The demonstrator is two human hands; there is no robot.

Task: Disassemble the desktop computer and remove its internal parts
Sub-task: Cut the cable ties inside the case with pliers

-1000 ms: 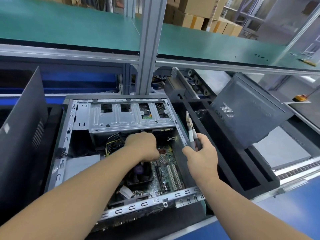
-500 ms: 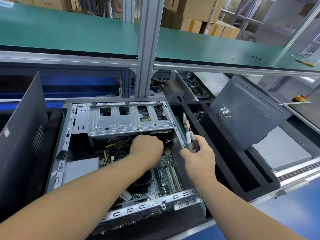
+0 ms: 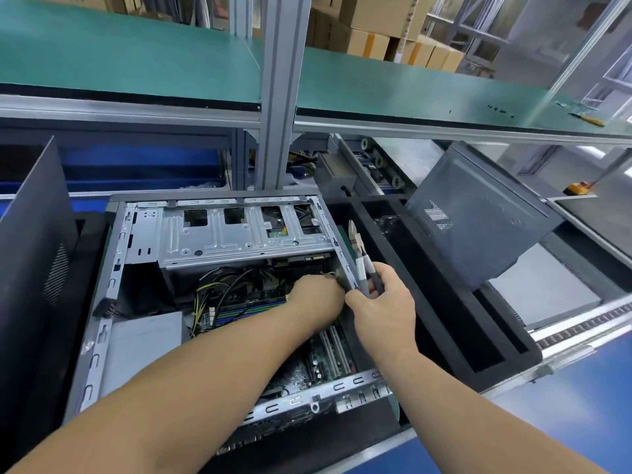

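A workshop assembly line fills the view: a green-topped shelf (image 3: 136,59) runs across the top on a grey metal post (image 3: 278,97), with stacked cardboard boxes (image 3: 383,29) behind it. Below, on the table, an opened desktop computer case (image 3: 102,336) lies on its side in a black foam tray (image 3: 478,336), its open side facing up. Inside, a silver metal drive cage (image 3: 239,234) sits at the far end, a bundle of black and yellow cables (image 3: 219,285) lies below it, and a green motherboard (image 3: 328,357) with slots runs along the near right. A grey block sits in the near left of the case. The person's left hand (image 3: 318,299) reaches deep into the case near its right wall, fingers curled downward among the parts; what it grips, if anything, cannot be told. The right hand (image 3: 383,302) is just beside it, at the case's right edge, closed around the grey handles of a pair of cutting pliers (image 3: 359,251), whose tips point up and away. A dark perforated side panel (image 3: 478,217) leans tilted to the right of the tray, and another dark panel (image 3: 30,251) stands upright on the left. A yellow-handled tool (image 3: 586,119) lies on the shelf at far right.
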